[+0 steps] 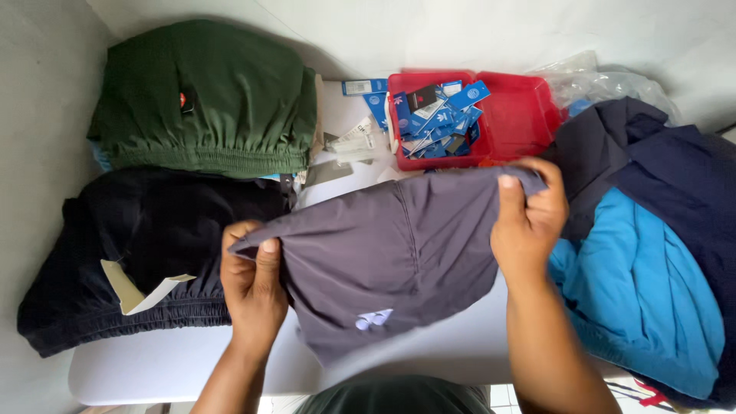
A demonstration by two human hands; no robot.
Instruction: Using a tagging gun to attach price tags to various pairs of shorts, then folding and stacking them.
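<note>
I hold a grey pair of shorts [391,245] spread over a white table [153,368]. My left hand [251,280] pinches its left corner and my right hand [529,218] grips its upper right corner. A small white logo sits on the lower part of the fabric. The cloth hangs slack between both hands, tilted up to the right.
A folded green garment [207,96] lies at the back left, a black one [138,245] with a paper tag in front of it. A red tray [514,115] of blue tags stands behind. A heap of navy and blue clothes [644,268] lies at the right, clear plastic bags behind it.
</note>
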